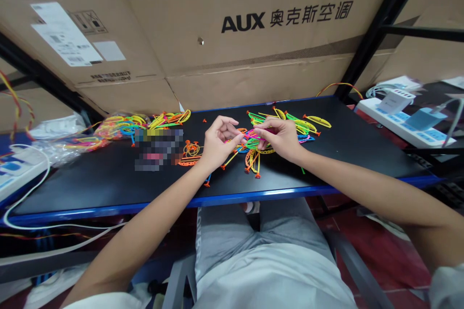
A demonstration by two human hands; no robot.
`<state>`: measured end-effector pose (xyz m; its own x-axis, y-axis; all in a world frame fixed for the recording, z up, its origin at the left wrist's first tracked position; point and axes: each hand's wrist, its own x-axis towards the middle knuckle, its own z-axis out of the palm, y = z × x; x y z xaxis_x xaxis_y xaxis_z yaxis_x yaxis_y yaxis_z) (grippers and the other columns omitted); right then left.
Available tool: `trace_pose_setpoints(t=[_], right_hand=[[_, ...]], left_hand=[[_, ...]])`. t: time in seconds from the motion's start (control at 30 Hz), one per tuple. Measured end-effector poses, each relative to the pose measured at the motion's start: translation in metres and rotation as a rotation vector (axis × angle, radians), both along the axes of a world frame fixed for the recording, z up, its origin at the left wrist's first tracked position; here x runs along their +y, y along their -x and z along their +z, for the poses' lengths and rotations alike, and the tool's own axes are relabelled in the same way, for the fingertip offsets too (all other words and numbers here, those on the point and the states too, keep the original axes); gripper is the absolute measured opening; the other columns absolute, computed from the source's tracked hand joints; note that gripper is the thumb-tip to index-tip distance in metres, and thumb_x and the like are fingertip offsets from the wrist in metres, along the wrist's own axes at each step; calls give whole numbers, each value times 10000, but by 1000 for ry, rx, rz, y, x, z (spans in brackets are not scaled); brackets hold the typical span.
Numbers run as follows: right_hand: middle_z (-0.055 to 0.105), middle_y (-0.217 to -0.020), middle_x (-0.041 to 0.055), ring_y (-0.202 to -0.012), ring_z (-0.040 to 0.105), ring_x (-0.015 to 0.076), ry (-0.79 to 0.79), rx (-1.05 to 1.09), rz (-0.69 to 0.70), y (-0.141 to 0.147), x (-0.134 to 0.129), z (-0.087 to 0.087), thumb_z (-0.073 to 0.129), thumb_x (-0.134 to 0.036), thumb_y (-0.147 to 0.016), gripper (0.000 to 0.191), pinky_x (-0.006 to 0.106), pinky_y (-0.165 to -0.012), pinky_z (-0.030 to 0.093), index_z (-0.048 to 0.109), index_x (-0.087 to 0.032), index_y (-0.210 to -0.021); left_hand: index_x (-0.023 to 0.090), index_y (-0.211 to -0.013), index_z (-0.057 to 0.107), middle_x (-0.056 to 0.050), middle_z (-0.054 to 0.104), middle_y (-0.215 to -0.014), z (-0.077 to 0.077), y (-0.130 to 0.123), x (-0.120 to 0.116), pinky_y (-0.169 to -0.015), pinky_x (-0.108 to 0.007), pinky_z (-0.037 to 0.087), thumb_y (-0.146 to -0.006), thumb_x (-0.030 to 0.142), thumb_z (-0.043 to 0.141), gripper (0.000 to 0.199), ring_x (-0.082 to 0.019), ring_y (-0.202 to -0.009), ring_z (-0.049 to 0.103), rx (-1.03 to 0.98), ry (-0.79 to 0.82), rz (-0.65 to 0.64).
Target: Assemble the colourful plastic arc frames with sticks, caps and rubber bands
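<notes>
Over the middle of the black tabletop, my left hand (222, 141) and my right hand (282, 139) meet fingertip to fingertip. Both are pinched at a thin pink plastic piece (249, 136), whose full shape my fingers hide. Beneath and around them spreads a pile of neon toy bows and arrows. Yellow-green bows (305, 125) lie beyond my right hand. Toward the front edge, a yellow arrow (258, 166) with an orange suction tip points at me. Orange bows (189, 161) sit left of my left hand.
Plastic bags of bows (121, 125) lie at the back left, near a blurred-out patch (158, 150). A large cardboard box (203, 72) stands behind the table. Power strips flank both sides; the right one (395, 118) holds chargers. A white cable (47, 178) loops at the left.
</notes>
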<state>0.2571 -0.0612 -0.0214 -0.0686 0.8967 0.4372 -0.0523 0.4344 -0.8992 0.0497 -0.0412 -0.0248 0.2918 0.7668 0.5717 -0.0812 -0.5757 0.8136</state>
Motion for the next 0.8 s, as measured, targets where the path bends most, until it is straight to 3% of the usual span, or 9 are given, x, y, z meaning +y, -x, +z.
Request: trace_pose_setpoints(t=[0.4,0.7,0.8], right_hand=[[704,-735,19,-489,689,153,24,35,-37,2,-1,2,879,-573,-745,390,306,-456,585,769,-202,-798],[659,-748,-3,-498,683,144,-182,-60,-90,1,-8,5,813,-487,-860,255,311,-450,562,792,-237,-812],[660,-744,-2,-510,676,143,-169,-69,-104,1,-8,5,807,-505,-857,266,313,-459,560,787,-243,-813]], left_hand=[[217,-980,580,24,700,-807,-2,-8,0,-625,-241,641,-843,319,861,329,-146,-669,781,-17,27,76],[213,-904,565,32,694,-785,1,-11,-5,-616,-244,626,-829,277,855,306,-136,-634,764,3,-9,105],[215,-900,560,29,702,-779,1,-11,-7,-623,-251,626,-848,272,842,292,-137,-632,762,21,-25,100]])
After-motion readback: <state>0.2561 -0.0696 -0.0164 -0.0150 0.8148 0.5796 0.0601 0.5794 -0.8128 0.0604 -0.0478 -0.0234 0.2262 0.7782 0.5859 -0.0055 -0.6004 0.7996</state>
